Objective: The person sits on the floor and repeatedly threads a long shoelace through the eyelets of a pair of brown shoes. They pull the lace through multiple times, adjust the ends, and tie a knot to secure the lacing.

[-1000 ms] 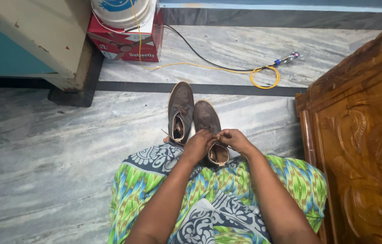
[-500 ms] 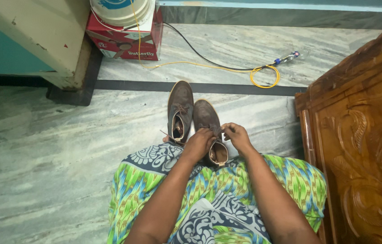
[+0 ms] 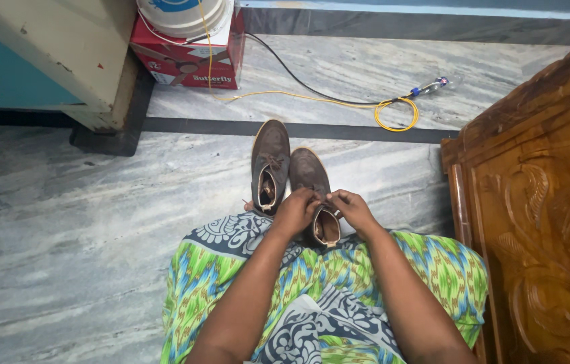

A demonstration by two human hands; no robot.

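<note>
Head camera looks down at two brown shoes on the grey marble floor (image 3: 83,236). The left hand (image 3: 296,210) and the right hand (image 3: 351,207) meet over the right shoe (image 3: 313,182), fingers bent and pinching its laces (image 3: 321,200) at the opening. The left shoe (image 3: 270,158) stands just beside it, touching. A green patterned cloth (image 3: 426,263) covers the lap. A carved wooden panel (image 3: 541,222) is on the right. Farther off lie a yellow cord (image 3: 396,114) and a red box (image 3: 187,64).

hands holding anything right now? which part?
Both the left hand and right hand pinch the laces at the top of the right-side brown shoe; the exact grip is too small to tell.
</note>
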